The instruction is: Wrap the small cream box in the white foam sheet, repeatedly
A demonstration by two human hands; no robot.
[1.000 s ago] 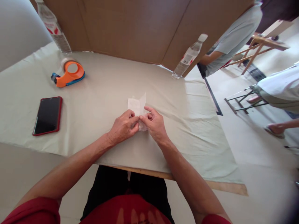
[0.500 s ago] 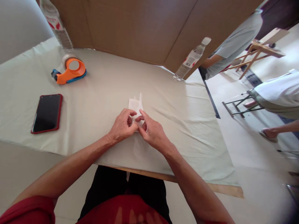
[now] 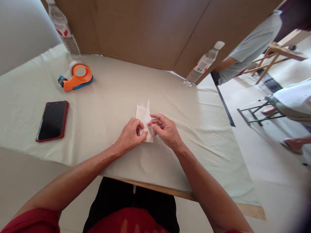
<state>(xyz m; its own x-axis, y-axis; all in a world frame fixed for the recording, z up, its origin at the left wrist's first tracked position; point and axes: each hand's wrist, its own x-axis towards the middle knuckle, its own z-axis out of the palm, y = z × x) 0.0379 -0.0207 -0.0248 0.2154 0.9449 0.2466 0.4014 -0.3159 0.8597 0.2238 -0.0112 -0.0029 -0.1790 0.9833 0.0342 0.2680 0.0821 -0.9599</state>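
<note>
A small white folded paper (image 3: 143, 116) lies on the pale cloth-covered table (image 3: 109, 97), one flap standing up at its far edge. My left hand (image 3: 130, 136) is curled over the paper's near left part, thumb and fingers pinching it. Facing it from the right, my right hand (image 3: 165, 129) pinches the paper's near right edge with its fingertips. The two hands almost touch over the paper, and its near part is hidden under them.
A red-cased phone (image 3: 52, 120) lies face up at the left. An orange tape dispenser (image 3: 76, 77) sits at the back left beside a water bottle (image 3: 63, 27). Another bottle (image 3: 203, 63) stands by the brown cardboard screen (image 3: 145, 29). Other people sit at the right, beyond the table.
The hands have shifted slightly on the paper; my right fingers have drawn back from the left hand a little, so more of the paper's near edge shows. The camera view has moved slightly.
</note>
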